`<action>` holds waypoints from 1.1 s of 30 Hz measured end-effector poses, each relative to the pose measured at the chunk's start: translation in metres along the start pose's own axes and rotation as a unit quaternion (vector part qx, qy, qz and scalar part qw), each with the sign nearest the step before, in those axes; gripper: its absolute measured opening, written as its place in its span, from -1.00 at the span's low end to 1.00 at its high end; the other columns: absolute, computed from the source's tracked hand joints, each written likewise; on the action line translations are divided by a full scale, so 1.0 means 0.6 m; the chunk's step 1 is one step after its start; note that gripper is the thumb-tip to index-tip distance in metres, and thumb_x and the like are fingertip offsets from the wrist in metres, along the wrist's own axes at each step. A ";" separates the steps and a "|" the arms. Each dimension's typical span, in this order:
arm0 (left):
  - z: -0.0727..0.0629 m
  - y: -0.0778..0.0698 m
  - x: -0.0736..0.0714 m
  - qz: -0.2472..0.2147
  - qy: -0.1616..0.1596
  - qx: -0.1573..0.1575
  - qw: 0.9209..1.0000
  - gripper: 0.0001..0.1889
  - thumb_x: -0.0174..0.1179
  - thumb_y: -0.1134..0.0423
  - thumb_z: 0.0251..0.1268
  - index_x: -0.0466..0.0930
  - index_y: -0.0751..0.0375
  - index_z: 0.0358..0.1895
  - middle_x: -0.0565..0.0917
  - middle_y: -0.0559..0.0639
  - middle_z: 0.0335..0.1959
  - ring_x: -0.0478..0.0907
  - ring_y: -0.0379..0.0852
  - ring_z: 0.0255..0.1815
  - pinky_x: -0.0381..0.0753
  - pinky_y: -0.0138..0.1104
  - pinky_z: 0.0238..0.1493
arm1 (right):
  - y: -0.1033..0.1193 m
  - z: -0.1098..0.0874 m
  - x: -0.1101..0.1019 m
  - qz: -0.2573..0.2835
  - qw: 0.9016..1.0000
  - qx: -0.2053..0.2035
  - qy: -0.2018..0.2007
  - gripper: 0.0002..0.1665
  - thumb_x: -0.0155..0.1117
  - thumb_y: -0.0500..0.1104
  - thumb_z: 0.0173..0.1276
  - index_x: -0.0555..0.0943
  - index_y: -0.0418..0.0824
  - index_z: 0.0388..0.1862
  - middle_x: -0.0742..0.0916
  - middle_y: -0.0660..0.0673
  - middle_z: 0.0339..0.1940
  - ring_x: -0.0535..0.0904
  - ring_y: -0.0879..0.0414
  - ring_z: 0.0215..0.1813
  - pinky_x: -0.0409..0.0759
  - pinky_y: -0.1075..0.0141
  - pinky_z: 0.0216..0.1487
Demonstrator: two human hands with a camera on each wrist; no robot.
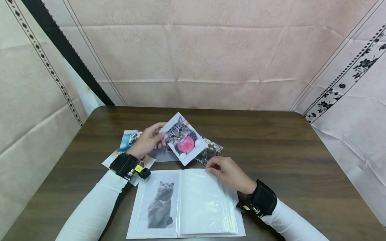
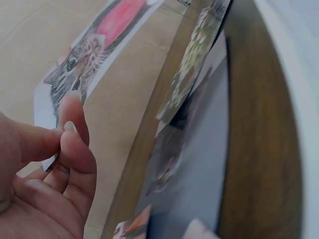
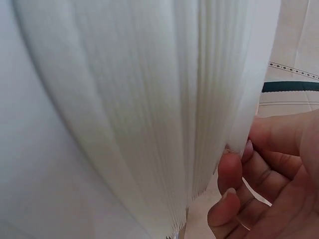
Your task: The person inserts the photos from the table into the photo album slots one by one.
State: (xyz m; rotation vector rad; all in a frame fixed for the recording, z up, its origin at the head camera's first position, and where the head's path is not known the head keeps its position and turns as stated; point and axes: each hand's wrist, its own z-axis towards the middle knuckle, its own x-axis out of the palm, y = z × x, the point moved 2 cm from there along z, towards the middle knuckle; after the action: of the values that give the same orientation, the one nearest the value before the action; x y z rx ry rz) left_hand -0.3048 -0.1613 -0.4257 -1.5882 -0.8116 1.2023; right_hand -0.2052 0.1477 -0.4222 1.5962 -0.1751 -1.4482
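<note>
Between thumb and fingers, my left hand [image 1: 147,140] pinches the left corner of a photo [image 1: 193,129] of a tabby kitten with a pink ball, raised over other photos behind the album. The left wrist view shows the thumb and fingertips meeting at its edge. An open photo album [image 1: 241,221] lies in front of me, a grey cat picture [image 1: 159,207] in its left page and a blank clear sleeve [image 1: 205,204] on the right. At the top right corner of that sleeve, my right hand [image 1: 230,174] pinches the page edge, also close up in the right wrist view.
Several loose photos lie behind and left of the album: a blue one [image 1: 126,140], a pale one [image 1: 110,159] partly under my left wrist, a grey one [image 1: 164,155] and a leafy one [image 1: 211,150]. The brown wooden table [image 1: 289,150] meets cloth-covered walls [image 1: 211,67].
</note>
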 end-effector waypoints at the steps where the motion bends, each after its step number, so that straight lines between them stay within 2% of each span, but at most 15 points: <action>1: 0.001 0.000 0.002 -0.003 -0.001 -0.001 1.000 -0.55 -0.04 0.25 0.63 0.31 -0.06 0.49 0.53 0.12 -0.15 0.57 -0.08 -0.33 0.58 -0.29 -0.26 | 0.000 0.001 0.000 0.001 1.000 0.000 0.000 -0.87 0.28 -0.32 0.45 0.70 -0.11 -0.23 0.74 0.03 -0.28 0.53 0.27 -0.25 0.59 0.39 -0.15; 5: 0.001 0.000 0.012 -0.008 -0.009 -0.002 1.000 -0.55 -0.03 0.26 0.63 0.31 -0.05 0.49 0.53 0.12 -0.10 0.61 -0.11 -0.30 0.64 -0.29 -0.15 | 0.003 0.004 -0.001 -0.001 1.000 -0.003 -0.005 -0.90 0.30 -0.30 0.44 0.70 -0.10 -0.22 0.74 0.03 -0.28 0.52 0.25 -0.25 0.57 0.40 -0.16; 13: 0.000 -0.006 0.028 0.008 -0.011 0.007 1.000 -0.56 -0.02 0.24 0.62 0.33 -0.05 0.48 0.56 0.13 -0.10 0.63 -0.08 -0.29 0.65 -0.29 -0.18 | 0.007 0.005 -0.007 -0.005 1.000 -0.007 -0.012 -0.90 0.29 -0.28 0.45 0.69 -0.08 -0.21 0.75 0.03 -0.26 0.53 0.24 -0.24 0.57 0.40 -0.16; 20: 0.002 -0.009 0.032 -0.002 -0.013 0.004 1.000 -0.57 -0.02 0.25 0.63 0.34 -0.01 0.46 0.55 0.13 -0.10 0.64 -0.08 -0.28 0.66 -0.26 -0.16 | 0.008 0.005 -0.008 -0.002 1.000 -0.018 -0.016 -0.89 0.27 -0.28 0.46 0.70 -0.08 -0.18 0.75 0.03 -0.22 0.54 0.23 -0.20 0.58 0.39 -0.12; 28: -0.003 -0.006 0.038 -0.001 0.005 -0.006 1.000 -0.55 -0.01 0.27 0.62 0.33 0.00 0.48 0.56 0.15 -0.03 0.65 -0.08 -0.27 0.65 -0.31 -0.14 | 0.005 0.002 -0.006 -0.002 1.000 -0.014 -0.014 -0.89 0.30 -0.27 0.44 0.72 -0.07 -0.18 0.76 0.04 -0.22 0.54 0.23 -0.20 0.59 0.40 -0.11; 33: -0.003 -0.002 0.040 -0.001 0.008 0.001 1.000 -0.55 -0.01 0.29 0.61 0.36 0.00 0.47 0.57 0.15 0.04 0.64 -0.11 -0.30 0.63 -0.37 -0.17 | 0.005 0.001 -0.005 0.001 1.000 -0.021 -0.019 -0.87 0.30 -0.28 0.44 0.73 -0.08 -0.17 0.77 0.03 -0.19 0.56 0.24 -0.19 0.59 0.40 -0.11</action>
State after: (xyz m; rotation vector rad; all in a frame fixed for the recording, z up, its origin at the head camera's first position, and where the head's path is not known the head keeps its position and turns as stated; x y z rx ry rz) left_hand -0.2958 -0.1401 -0.4321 -1.5924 -0.8022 1.1869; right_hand -0.2052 0.1478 -0.4179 1.5346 -0.1662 -1.4722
